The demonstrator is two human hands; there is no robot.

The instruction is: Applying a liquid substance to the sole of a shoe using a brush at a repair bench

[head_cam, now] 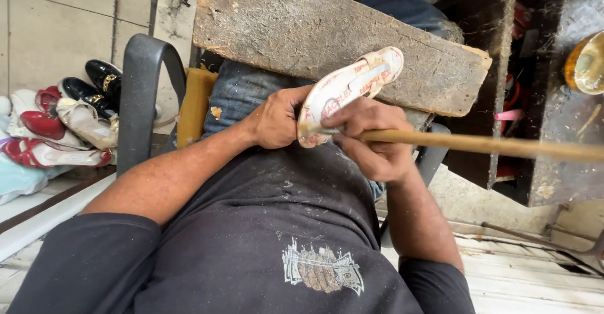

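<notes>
Two hands are closed on a white sole (348,90) at the near edge of the wooden board (302,28): the left hand (277,120) grips its heel, the right hand (371,141) also holds a long stick (491,145). Shoes (63,122) are piled far left of the board.

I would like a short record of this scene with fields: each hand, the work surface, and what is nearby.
left hand: grips the heel end of a white shoe insole
right hand: holds a long wooden stick against the insole
surface: worn wooden board across the lap
nearby: pile of shoes on the floor, beside a grey chair arm
</notes>
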